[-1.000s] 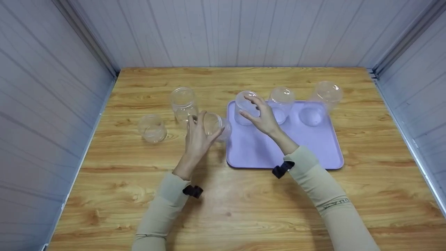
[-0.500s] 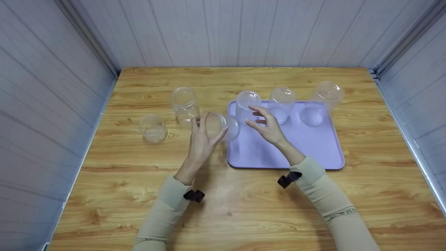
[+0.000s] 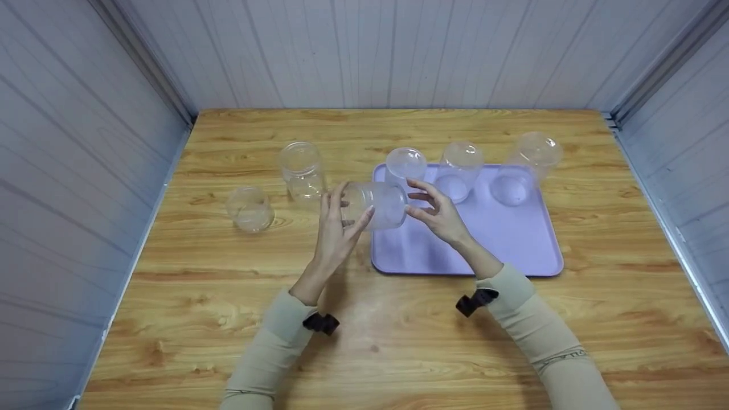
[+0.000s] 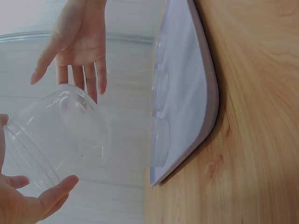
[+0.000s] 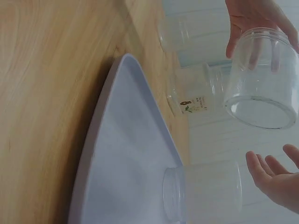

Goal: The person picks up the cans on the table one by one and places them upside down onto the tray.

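My left hand grips a clear plastic jar around its mouth end, fingers on one side and thumb on the other. The jar lies sideways in the air over the left edge of the lilac tray, its base turned toward my right hand. In the right wrist view a gap shows between the jar's base and the right hand's loosely bent fingers. Three clear jars stand mouth down along the tray's back: a left one, a middle one and a right one.
Left of the tray, a tall clear jar stands mouth up on the wooden table; the right wrist view shows a small printed label on it. Farther left sits a shorter clear jar. Pale panel walls enclose the table's back and sides.
The left hand has carried the jar rightward and tipped it further onto its side. My right hand has drawn away from the left jar on the tray, toward the held jar's base.
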Tool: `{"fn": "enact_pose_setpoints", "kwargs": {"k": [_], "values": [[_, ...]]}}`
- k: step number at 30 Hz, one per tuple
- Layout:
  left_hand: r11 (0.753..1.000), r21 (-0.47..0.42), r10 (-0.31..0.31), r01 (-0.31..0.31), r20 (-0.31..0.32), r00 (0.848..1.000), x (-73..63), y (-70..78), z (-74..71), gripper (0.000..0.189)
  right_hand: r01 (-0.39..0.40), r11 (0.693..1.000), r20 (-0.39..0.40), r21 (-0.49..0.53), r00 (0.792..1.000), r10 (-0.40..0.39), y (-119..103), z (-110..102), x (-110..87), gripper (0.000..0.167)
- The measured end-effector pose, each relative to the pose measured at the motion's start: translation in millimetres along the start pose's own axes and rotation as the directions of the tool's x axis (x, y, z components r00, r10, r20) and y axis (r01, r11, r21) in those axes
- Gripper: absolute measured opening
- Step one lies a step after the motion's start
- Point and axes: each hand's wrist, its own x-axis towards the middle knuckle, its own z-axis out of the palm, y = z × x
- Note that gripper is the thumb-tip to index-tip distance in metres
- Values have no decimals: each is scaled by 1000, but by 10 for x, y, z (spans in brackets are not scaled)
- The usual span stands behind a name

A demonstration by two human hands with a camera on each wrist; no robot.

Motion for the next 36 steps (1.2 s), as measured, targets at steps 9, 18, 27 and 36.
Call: {"fn": "enact_pose_setpoints", "kwargs": {"k": [9,18,27,36], "values": [[991,-124,-45,47,20,999,-65,12,28,58,12,995,68,102,998,-19,46,0,-63,62],[974,-215,-58,68,51,997,-143,389,-35,48,11,994,111,112,994,-24,74,1,-104,80],[962,-273,42,-20,75,996,-174,308,26,45,77,981,117,178,988,-99,49,19,-160,71],[949,-314,34,17,158,987,-171,276,27,47,97,982,47,161,993,-106,10,53,-195,67]]}}
